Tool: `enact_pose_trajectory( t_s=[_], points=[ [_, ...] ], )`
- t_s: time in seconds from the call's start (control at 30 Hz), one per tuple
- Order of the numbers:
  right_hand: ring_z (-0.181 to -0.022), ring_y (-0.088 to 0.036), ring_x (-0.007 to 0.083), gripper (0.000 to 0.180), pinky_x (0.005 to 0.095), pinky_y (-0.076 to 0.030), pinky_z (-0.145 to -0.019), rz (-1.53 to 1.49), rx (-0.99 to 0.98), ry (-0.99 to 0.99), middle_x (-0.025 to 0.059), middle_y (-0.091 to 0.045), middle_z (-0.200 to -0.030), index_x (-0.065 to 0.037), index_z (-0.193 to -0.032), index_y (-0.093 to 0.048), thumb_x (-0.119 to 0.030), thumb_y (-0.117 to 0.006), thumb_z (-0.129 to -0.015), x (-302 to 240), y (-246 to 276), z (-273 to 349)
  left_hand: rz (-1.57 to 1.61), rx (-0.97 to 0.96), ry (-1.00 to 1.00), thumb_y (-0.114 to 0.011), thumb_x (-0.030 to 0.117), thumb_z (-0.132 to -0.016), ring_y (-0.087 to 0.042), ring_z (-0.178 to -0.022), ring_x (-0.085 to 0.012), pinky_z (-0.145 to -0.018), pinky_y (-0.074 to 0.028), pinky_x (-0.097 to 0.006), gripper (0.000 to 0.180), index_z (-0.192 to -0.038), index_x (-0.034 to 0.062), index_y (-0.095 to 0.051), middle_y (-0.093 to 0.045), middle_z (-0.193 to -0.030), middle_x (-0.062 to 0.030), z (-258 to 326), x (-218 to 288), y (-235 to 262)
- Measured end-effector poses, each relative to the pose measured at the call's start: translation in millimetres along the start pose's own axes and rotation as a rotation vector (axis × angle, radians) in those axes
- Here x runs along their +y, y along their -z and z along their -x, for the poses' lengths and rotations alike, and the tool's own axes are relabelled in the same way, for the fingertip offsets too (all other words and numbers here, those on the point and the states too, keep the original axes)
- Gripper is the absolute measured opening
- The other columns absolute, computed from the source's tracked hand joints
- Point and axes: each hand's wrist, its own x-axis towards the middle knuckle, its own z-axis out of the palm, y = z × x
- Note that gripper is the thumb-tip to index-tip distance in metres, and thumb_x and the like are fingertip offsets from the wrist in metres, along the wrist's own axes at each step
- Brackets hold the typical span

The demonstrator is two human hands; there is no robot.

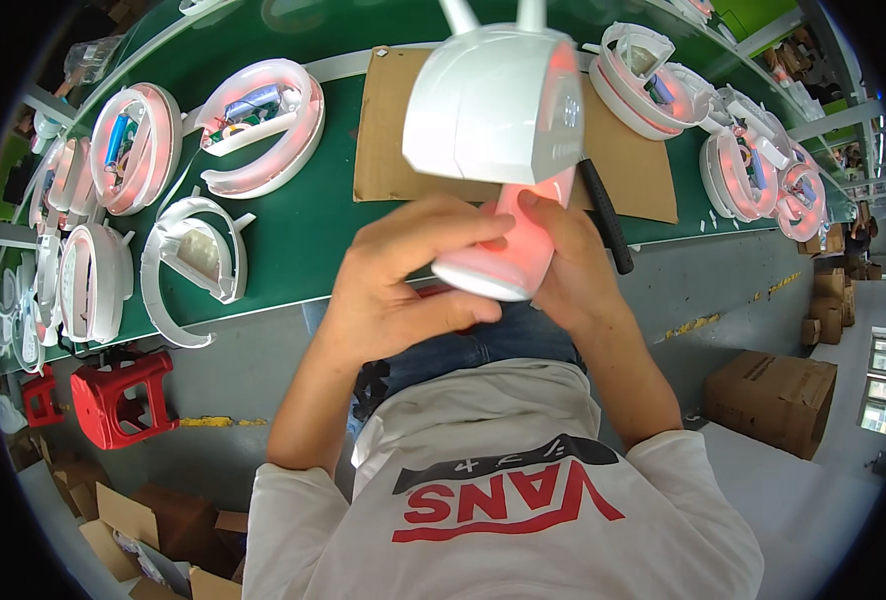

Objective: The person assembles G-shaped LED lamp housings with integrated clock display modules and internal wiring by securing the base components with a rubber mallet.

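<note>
Tabletop (pixel 298 235), hands (pixel 388 275) (pixel 575 265) (two), seemingly one device (pixel 473 108)

Red lettering (pixel 510 497) spans the shirt (pixel 563 570) (white characters (pixel 464 466) on its black band (pixel 595 447))

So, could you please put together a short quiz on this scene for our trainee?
1. True or false: the left hand and the right hand both hold the white device.

2. Multiple choice: in the picture, on which side of the white device does the black handle lie?
A) Left
B) Right
C) Directly below it, between the hands

3. Fill in the blank: the brown sheet on the green table is made of ____.

Key: 1. True; 2. B; 3. cardboard.
</note>
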Motion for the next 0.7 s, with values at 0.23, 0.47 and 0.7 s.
enact_pose_trajectory(
  t_s=[0.23, 0.47, 0.7],
  points=[
    [-0.110, -0.060, 0.0200, 0.043, 0.0323, -0.050, -0.090, 0.257, 0.114, 0.297, 0.0137, -0.060, -0.122, 0.001, -0.137, -0.049, -0.023, -0.057, -0.103, 12.1, -19.9, -0.7, -0.103, -0.016, -0.084, -0.085, 0.034, -0.079, -0.070, -0.102, -0.0349, -0.092, -0.053, -0.046, 0.054, -0.113, -0.0051, -0.069, -0.073, -0.108, -0.0186, 4.9, 0.5, -18.4],
    [-0.126, -0.053, 0.0304, 0.060, 0.0416, -0.043, -0.103, 0.828, -0.296, 0.933, 0.0228, -0.050, -0.141, 0.002, -0.137, -0.051, -0.027, -0.076, -0.092, 23.3, 2.3, 41.4, -0.293, 0.022, -0.132, -0.088, 0.018, -0.067, -0.064, -0.107, -0.0345, -0.091, -0.050, -0.042, 0.047, -0.110, 0.0047, -0.074, -0.070, -0.115, -0.0138, 13.1, 13.3, -24.7],
    [-0.115, -0.066, 0.0412, 0.053, 0.0552, -0.035, -0.116, 1.018, -0.278, 0.959, 0.0239, -0.068, -0.123, 0.000, -0.127, -0.061, -0.030, -0.079, -0.088, 13.5, -4.4, 40.0, -0.474, 0.001, -0.156, -0.085, 0.045, -0.067, -0.055, -0.119, -0.0365, -0.096, -0.043, -0.047, 0.050, -0.105, 0.0126, -0.080, -0.066, -0.126, -0.0116, 23.8, 21.2, -17.6]
  ],
)
